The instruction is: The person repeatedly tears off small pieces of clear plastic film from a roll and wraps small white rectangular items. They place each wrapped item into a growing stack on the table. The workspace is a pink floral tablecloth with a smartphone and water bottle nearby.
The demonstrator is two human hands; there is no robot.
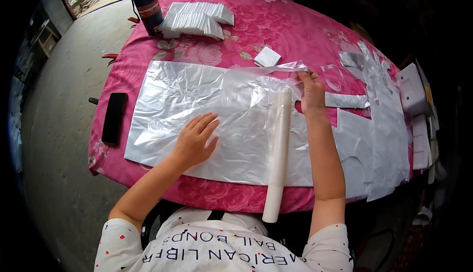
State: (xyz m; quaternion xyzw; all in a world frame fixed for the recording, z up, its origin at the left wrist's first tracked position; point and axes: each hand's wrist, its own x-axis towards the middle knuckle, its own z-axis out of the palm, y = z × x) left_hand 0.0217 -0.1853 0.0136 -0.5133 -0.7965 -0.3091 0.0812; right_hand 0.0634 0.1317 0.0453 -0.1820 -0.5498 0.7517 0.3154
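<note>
The desk (290, 21), spread with a pink flowered cloth (217, 195), takes up most of the view. Across its near half lies the glossy plastic sheet (172, 99), wrinkled and broad, running from beside the phone toward the right; glare on it makes it hard to tell whether it is one layer or several. More pale plastic pieces (389, 129) overlap along the right side, with ragged edges. A long whitish roll (278, 163) lies across the sheet between the two forearms, its near end jutting past the desk's edge. Toward the far left, white folded packets (197, 18) stand packed together in rows. The left hand (196, 139) lies palm down over the middle of the sheet, its grip loose and wide, with the thumb apart from the fingers. The right hand (311, 92), beyond the roll's far end, has a narrow grip, thumb and fingers pinching the sheet's raised far edge. A dark bottle (147, 6) stands beside the packets, and a black phone (114, 118) lies near the left edge. A narrow plastic strip (347, 99) extends right of the right hand. Smallest is a white folded square (267, 57), just beyond the sheet.
</note>
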